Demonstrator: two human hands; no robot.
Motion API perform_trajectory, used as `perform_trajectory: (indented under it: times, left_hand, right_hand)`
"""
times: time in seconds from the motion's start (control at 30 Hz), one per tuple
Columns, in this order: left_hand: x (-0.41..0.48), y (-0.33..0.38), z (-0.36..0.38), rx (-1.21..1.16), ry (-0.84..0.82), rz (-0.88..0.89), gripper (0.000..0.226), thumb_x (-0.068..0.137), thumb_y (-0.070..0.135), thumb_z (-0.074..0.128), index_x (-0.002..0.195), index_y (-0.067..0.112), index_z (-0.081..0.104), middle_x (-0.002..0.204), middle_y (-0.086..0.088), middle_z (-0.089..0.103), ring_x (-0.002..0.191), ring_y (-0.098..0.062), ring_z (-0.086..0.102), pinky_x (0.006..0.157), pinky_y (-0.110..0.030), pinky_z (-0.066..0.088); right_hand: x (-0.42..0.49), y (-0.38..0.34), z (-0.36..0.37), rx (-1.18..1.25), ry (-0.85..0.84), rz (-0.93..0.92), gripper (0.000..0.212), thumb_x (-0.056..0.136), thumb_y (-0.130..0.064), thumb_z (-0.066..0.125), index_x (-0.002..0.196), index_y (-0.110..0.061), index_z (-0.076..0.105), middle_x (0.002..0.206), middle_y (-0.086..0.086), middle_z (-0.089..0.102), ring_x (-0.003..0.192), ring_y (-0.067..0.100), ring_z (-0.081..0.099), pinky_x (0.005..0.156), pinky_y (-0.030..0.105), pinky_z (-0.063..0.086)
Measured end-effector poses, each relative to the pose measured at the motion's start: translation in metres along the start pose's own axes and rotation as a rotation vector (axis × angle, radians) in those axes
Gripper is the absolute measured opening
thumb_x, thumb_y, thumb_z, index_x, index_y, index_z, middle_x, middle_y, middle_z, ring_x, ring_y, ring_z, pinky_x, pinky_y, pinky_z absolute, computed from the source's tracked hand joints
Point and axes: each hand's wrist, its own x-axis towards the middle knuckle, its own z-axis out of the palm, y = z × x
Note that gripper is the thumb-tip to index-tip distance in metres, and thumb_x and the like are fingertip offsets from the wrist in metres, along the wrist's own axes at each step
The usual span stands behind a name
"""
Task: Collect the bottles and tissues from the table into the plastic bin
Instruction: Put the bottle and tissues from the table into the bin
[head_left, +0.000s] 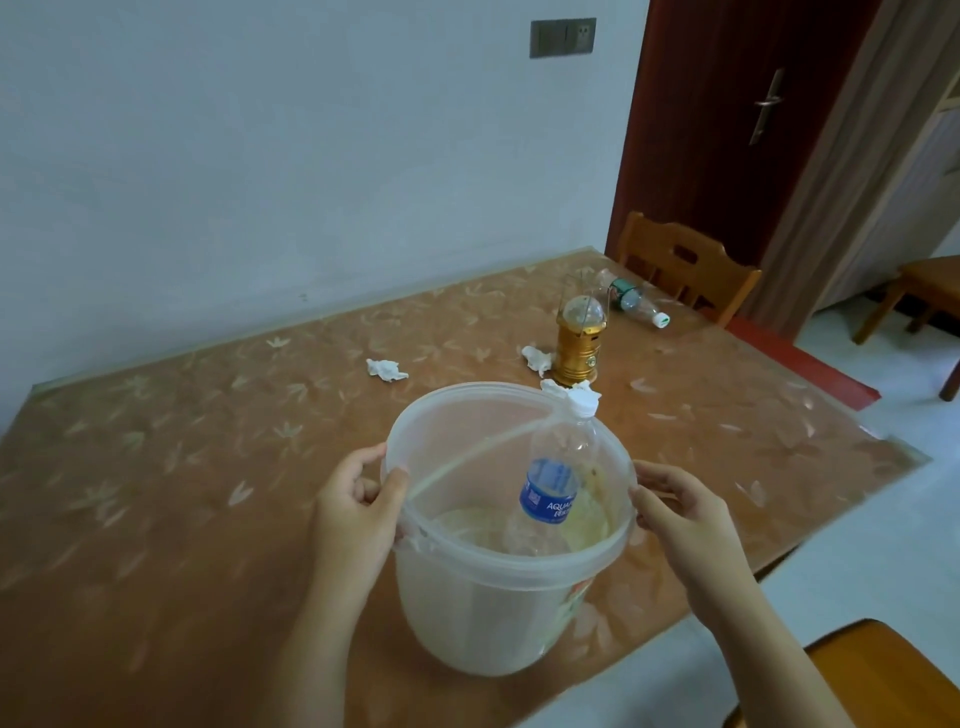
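A translucent white plastic bin stands near the table's front edge. My left hand grips its left rim and my right hand touches its right rim. Inside leans a clear bottle with a blue label, its white cap poking over the far rim. A second clear bottle with a green label lies on its side at the far right of the table. Crumpled white tissues lie on the table: one in the middle, one beside the lantern, one just behind the bin's rim.
A gold lantern stands behind the bin. The table has an orange leaf-patterned cover. A wooden chair sits at the far right end, another chair at the lower right, and a dark red door beyond.
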Motion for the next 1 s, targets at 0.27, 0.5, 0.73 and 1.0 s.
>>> perform_trajectory:
  times: [0.27,0.5,0.73,1.0]
  left_hand:
    - [0.065,-0.016,0.005,-0.059,0.073,-0.076,0.028,0.084,0.007,0.058,0.097,0.031,0.061,0.04,0.005,0.054,0.034,-0.007,0.05,0.035,-0.026,0.046]
    - [0.107,-0.023,0.001,-0.074,0.236,-0.098,0.03,0.082,0.007,0.058,0.096,0.033,0.062,0.044,0.005,0.053,0.036,-0.005,0.048,0.037,-0.02,0.043]
    - [0.135,-0.022,-0.007,-0.081,0.401,-0.162,0.031,0.08,0.006,0.057,0.101,0.028,0.063,0.039,0.013,0.05,0.035,-0.001,0.044,0.037,-0.016,0.039]
    - [0.152,-0.011,-0.01,-0.081,0.671,-0.17,0.039,0.076,0.009,0.063,0.081,0.048,0.066,0.044,0.012,0.05,0.035,-0.002,0.045,0.037,-0.016,0.04]
  right_hand:
    - [0.079,-0.007,0.046,-0.061,-0.066,-0.037,0.019,0.082,-0.013,0.061,0.097,-0.025,0.065,0.09,-0.012,0.068,0.072,-0.002,0.063,0.053,0.013,0.049]
    - [0.127,-0.013,0.093,-0.051,-0.174,-0.055,0.024,0.082,-0.015,0.06,0.088,-0.038,0.061,0.093,-0.013,0.067,0.073,0.001,0.063,0.062,0.021,0.048]
    - [0.167,-0.015,0.135,-0.032,-0.304,-0.047,0.021,0.083,-0.014,0.058,0.093,-0.03,0.064,0.096,-0.013,0.067,0.076,-0.003,0.062,0.064,0.018,0.048]
    - [0.22,-0.018,0.18,0.01,-0.521,-0.03,0.021,0.083,-0.014,0.058,0.096,-0.028,0.065,0.098,-0.012,0.068,0.085,0.005,0.064,0.068,0.019,0.048]
